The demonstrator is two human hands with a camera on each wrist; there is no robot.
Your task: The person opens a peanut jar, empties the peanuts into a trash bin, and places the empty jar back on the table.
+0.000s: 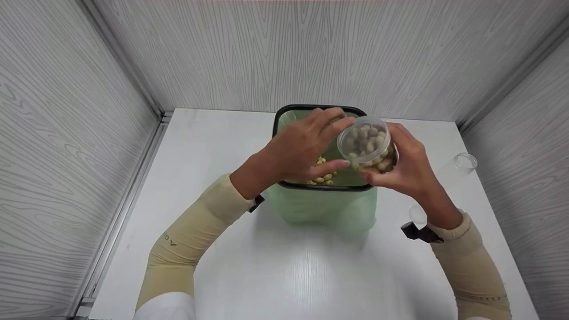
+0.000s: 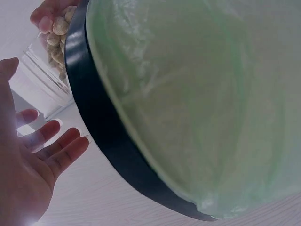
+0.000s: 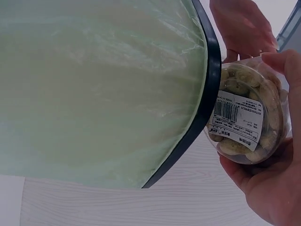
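Observation:
My right hand grips a clear plastic jar of peanuts in their shells, tipped on its side over the bin's right edge. A white barcode label shows on the jar's base in the right wrist view. My left hand reaches over the bin with fingers and thumb spread, fingertips right by the jar's mouth. Below them is a bin with a black rim, lined with a pale green bag. Several peanuts lie inside it, partly hidden by my left hand.
A clear empty container lies at the table's right, behind my right forearm. A clear round lid is next to my right wrist. Pale wood-grain panels enclose the white table at the back and sides.

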